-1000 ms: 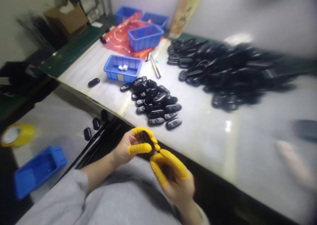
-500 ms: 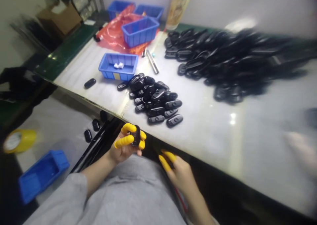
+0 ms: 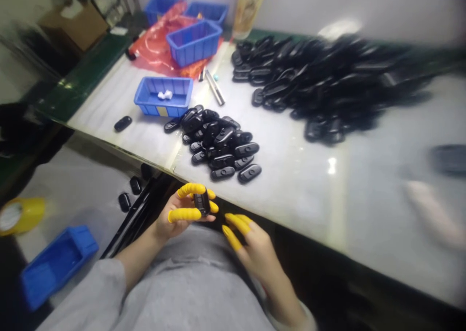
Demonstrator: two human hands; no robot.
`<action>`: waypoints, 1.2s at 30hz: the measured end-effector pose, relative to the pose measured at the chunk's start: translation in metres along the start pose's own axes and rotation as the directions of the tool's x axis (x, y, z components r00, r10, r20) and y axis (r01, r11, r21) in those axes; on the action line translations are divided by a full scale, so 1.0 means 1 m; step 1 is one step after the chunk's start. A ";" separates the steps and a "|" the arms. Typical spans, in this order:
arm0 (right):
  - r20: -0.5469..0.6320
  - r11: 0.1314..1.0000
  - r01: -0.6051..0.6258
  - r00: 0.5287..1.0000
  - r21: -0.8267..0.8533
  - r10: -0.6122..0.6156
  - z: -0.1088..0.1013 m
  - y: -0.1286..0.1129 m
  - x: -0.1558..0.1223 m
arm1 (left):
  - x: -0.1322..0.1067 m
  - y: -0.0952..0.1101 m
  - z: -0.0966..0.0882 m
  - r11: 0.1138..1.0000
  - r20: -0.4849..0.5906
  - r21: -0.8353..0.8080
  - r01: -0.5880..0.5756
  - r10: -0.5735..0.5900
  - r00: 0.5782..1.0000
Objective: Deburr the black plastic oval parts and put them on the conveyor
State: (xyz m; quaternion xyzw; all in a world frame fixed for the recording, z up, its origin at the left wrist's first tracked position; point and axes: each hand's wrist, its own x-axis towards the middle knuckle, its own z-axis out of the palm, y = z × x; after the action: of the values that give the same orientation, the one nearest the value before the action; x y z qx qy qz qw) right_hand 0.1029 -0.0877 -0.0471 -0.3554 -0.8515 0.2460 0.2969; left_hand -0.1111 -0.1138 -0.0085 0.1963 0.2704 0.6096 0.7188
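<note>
My left hand [image 3: 182, 214], with yellow finger cots, holds a black oval plastic casing [image 3: 201, 203] just off the table's front edge. The casing stands on end between the thumb and fingers. My right hand [image 3: 251, 241] hovers to the right of it, also in yellow finger cots. Its fingers reach toward the casing with a gap between thumb and forefinger, and I see nothing in them. Beyond both hands, a small pile of similar black casings [image 3: 223, 136] lies on the white tabletop [image 3: 284, 175]. One single casing [image 3: 123, 123] lies apart at the left.
Behind the small pile stands a blue bin [image 3: 163, 96] with small white pieces in it. A larger heap of black parts [image 3: 320, 78] spreads across the back right. At lower left are a blue bin [image 3: 58, 265] and a yellow tape roll [image 3: 24, 214]. Another person's blurred arm [image 3: 429, 214] appears at right.
My right hand has moved left, closer to the casing. The casing has turned slightly in my left hand, showing more of its face. The whole view has shifted a little.
</note>
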 end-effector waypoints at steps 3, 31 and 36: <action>-0.055 0.999 0.012 0.998 0.032 -0.010 -0.006 -0.009 0.003 | 0.001 -0.002 0.000 0.999 -0.001 0.035 -0.008 0.008 1.000; 0.064 0.797 -0.221 0.972 0.562 0.224 0.005 -0.051 0.026 | 0.001 -0.041 0.005 0.946 -0.084 0.303 -0.116 0.148 0.985; 0.086 0.753 -0.215 0.975 0.622 0.207 0.003 -0.053 0.031 | 0.000 -0.047 0.006 0.884 -0.041 0.415 -0.217 0.257 0.966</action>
State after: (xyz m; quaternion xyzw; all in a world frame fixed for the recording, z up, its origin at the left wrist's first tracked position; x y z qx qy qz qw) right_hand 0.0593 -0.0980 -0.0057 -0.3284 -0.6769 0.5493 0.3636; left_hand -0.0714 -0.1221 -0.0325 0.3439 0.3991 0.6318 0.5685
